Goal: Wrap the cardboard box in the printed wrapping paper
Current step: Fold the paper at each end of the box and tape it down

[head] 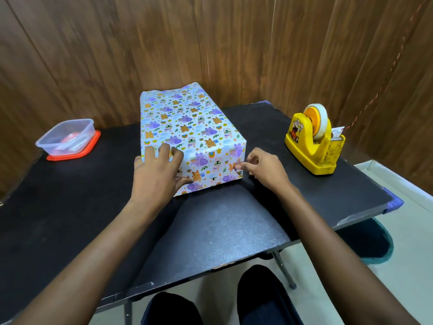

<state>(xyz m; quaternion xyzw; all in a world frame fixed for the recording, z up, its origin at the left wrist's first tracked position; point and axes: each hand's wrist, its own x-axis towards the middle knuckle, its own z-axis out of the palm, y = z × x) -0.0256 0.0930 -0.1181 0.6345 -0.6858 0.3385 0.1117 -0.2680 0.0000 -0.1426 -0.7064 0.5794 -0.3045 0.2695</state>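
Observation:
The box [187,123] lies lengthwise on the black table [70,207], covered in white wrapping paper printed with purple and orange animals. No bare cardboard shows. My left hand [157,172] lies flat against the near left corner of the box, fingers spread over the top edge and the near end face. My right hand [262,167] is at the near right corner, fingertips pressing the paper fold on the end face near the bottom edge. The far end of the paper stands slightly ruffled.
A yellow tape dispenser [314,141] with a roll of clear tape stands to the right of the box. A clear plastic container [65,137] sits on its red lid at the left. Wooden wall panels rise behind the table. My knees show below the table's near edge.

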